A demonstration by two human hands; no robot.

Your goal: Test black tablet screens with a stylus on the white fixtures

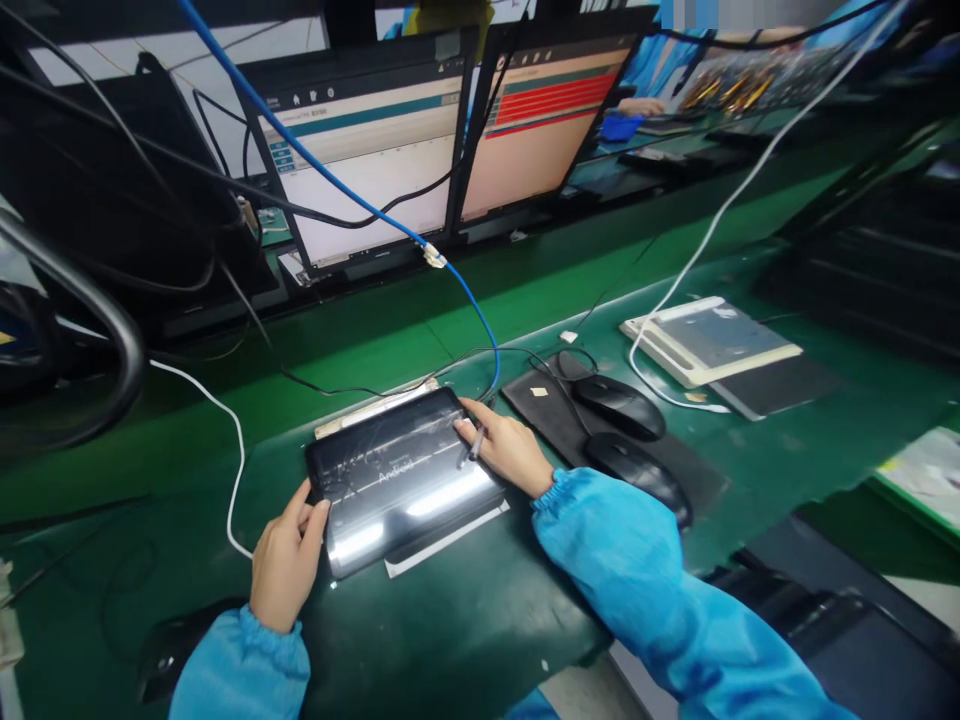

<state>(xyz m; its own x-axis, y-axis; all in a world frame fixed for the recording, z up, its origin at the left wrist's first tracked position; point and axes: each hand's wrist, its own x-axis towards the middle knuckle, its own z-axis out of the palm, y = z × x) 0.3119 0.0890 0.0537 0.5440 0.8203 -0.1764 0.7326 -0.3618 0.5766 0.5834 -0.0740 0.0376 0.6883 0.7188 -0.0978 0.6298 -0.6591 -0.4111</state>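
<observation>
White cable point(234, 440): on green bench point(420, 330), left of tablet. Left hand point(286, 560): fingers closed on tablet's near-left corner, thumb on the glass. Tablet point(397, 475): flat on bench at centre, screen lit, on a white sheet point(450, 538). Right hand point(504, 447): resting on tablet's right edge, fingers pinched on a stylus point(477, 443). Blue cable point(480, 320): runs down behind tablet. Two mice point(619, 405) on black mat point(555, 410), right of hand. Two monitors point(375, 150) behind.
</observation>
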